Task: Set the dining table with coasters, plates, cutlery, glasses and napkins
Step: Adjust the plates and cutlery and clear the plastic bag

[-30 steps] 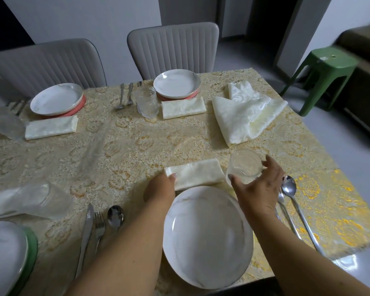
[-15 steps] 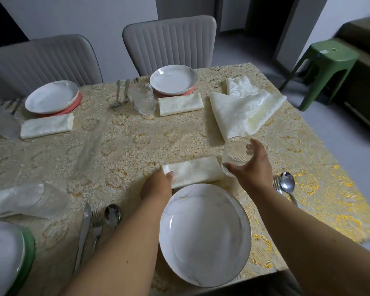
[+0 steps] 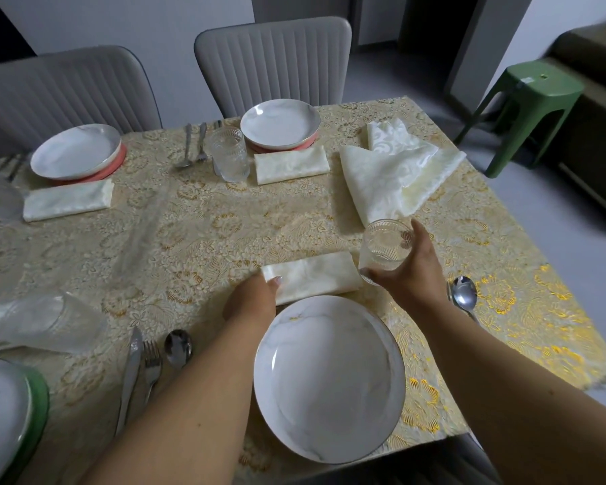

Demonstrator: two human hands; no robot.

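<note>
A large white marbled plate [image 3: 329, 376] sits at the near edge of the table. Just beyond it lies a folded cream napkin [image 3: 315, 276]. My left hand [image 3: 251, 299] rests at the napkin's left end, fingertips on its corner. My right hand [image 3: 411, 271] grips a clear patterned glass [image 3: 385, 245] at the napkin's right end; whether it touches the cloth I cannot tell. A spoon [image 3: 464, 295] lies right of my right wrist.
Two far settings have plates [image 3: 280, 124] [image 3: 74, 150] on red coasters, folded napkins, cutlery and a glass [image 3: 229, 154]. Loose cream napkins [image 3: 396, 169] lie at the back right. At left are a knife, fork and spoon [image 3: 177, 346], a glass [image 3: 56, 323] and a green-coastered plate.
My right hand has carried the glass a little away from me, toward the napkin's right end. My left hand has stayed on the napkin's left corner.
</note>
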